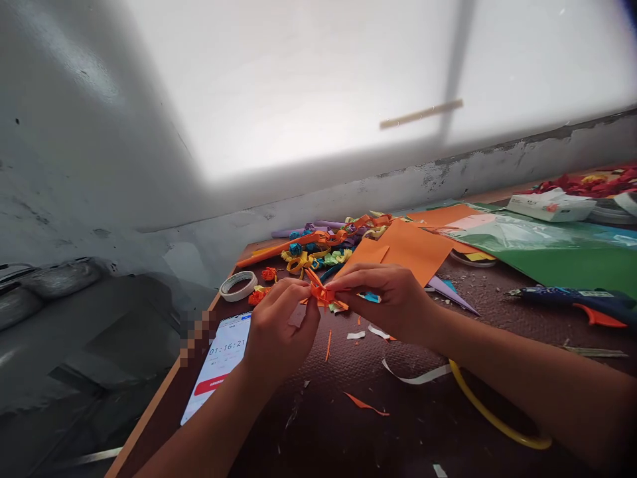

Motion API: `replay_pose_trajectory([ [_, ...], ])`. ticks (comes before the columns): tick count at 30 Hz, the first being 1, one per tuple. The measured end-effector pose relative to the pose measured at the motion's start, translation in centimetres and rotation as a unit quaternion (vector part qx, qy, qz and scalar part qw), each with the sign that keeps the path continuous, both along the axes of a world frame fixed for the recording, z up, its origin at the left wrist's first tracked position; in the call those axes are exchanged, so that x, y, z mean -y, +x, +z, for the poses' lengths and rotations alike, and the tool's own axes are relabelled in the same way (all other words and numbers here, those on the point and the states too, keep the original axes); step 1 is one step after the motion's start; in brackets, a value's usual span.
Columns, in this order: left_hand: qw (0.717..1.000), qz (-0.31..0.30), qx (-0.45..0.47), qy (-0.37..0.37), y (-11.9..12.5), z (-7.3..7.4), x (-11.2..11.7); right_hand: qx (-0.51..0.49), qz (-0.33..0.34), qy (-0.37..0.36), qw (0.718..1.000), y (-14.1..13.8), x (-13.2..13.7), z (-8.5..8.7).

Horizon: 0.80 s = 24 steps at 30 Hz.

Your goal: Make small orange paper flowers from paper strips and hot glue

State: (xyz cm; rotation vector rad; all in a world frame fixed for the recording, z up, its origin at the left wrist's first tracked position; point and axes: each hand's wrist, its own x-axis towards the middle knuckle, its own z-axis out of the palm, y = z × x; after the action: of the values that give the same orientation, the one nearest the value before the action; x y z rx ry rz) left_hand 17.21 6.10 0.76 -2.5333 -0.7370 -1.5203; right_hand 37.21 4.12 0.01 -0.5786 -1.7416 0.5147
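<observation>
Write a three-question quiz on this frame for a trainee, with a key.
1. True or false: the left hand and the right hand both have fingers on the orange paper piece.
2. What reading does the phone show? A) 00:05:12 B) 01:16:21 C) 10:45:00
3. Fill in: in the picture, the tape roll lies to the ____ of the orange paper piece.
Key: 1. True; 2. B; 3. left.

Tabletop [323, 425], dark brown, textured, edged in lighter material at the left; a lit phone [219, 362] was laid near that edge, with a tape roll [236, 297] placed beyond; coloured paper pieces [318, 249] were heaped at the back, beside orange sheets [423, 249]; a white strip [423, 380] and an orange scrap [365, 404] were left nearer the front.
</observation>
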Motion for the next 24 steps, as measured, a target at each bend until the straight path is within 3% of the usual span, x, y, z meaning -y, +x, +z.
replay_pose_trajectory([
  [6, 1.000, 0.006, -0.008, 0.017, 0.1, -0.1, 0.3, -0.013, -0.077, -0.029, 0.997, -0.6, 0.9, -0.1],
  [9, 1.000, 0.005, 0.008, 0.009, 0.2, 0.1, 0.7, -0.024, -0.097, -0.003, 0.995, -0.9, 1.2, 0.0],
  [13, 0.999, 0.002, 0.038, -0.013, 0.3, 0.3, 0.8, -0.010, -0.071, 0.035, 0.997, -1.0, 1.3, 0.1],
  [19, 0.992, -0.051, 0.073, -0.092, -0.4, -0.2, 0.3, -0.011, -0.075, 0.003, 0.997, -0.3, 0.7, 0.2],
  [24, 0.987, -0.103, 0.031, -0.124, -1.0, 0.3, 0.1, 0.033, -0.024, 0.017, 0.999, 0.9, -0.2, 0.2],
])
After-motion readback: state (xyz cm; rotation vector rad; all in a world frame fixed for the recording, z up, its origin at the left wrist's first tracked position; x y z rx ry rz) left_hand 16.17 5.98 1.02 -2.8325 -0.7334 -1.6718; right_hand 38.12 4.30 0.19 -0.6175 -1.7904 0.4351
